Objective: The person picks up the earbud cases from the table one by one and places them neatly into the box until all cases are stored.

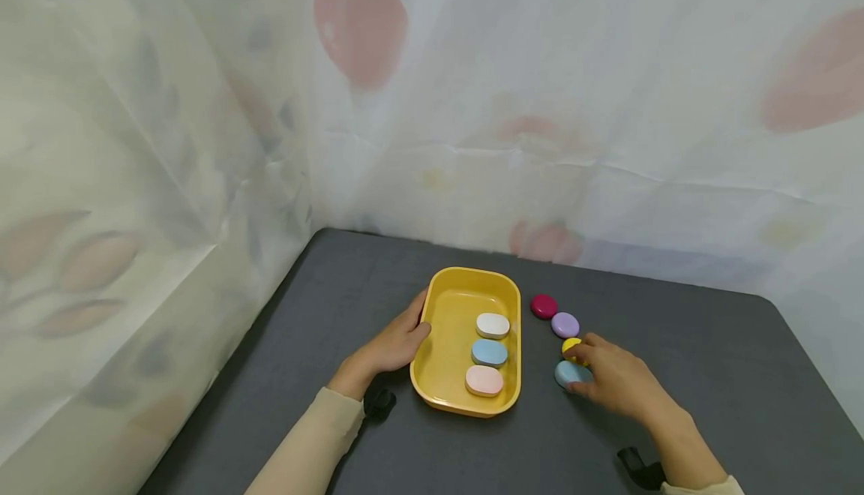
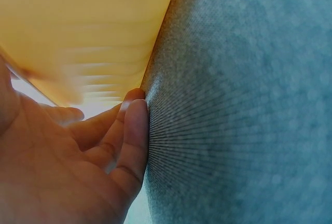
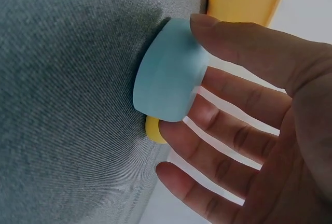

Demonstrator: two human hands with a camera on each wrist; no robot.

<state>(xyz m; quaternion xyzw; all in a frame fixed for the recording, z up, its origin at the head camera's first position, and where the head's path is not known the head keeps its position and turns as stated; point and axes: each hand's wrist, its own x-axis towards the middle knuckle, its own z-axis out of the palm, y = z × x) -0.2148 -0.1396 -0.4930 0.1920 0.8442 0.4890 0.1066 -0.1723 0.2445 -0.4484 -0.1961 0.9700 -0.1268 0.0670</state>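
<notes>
A yellow rectangular tray point(image 1: 442, 375) with rounded corners sits in front of me. My left hand point(image 1: 398, 341) grips its left side, thumb over the rim and fingers against the outer wall. In the left wrist view the fingers point(image 2: 136, 130) lie along the tray's side point(image 2: 98, 22), close to the grey surface. To the tray's right, my right hand point(image 1: 624, 379) holds a light blue rounded block point(image 1: 571, 374) between thumb and fingers. The right wrist view shows the thumb on this blue block point(image 3: 171, 73). Beyond it a yellow rounded piece point(image 1: 571, 346) is partly hidden by the fingers.
Inside the tray lie a white oval block point(image 1: 493, 325), a blue one point(image 1: 489, 352) and a pink one point(image 1: 484, 380). A purple piece point(image 1: 565, 324) and a dark red piece point(image 1: 544, 306) lie farther back on the grey table point(image 1: 715, 345). Printed curtains point(image 1: 594, 105) hang behind and left.
</notes>
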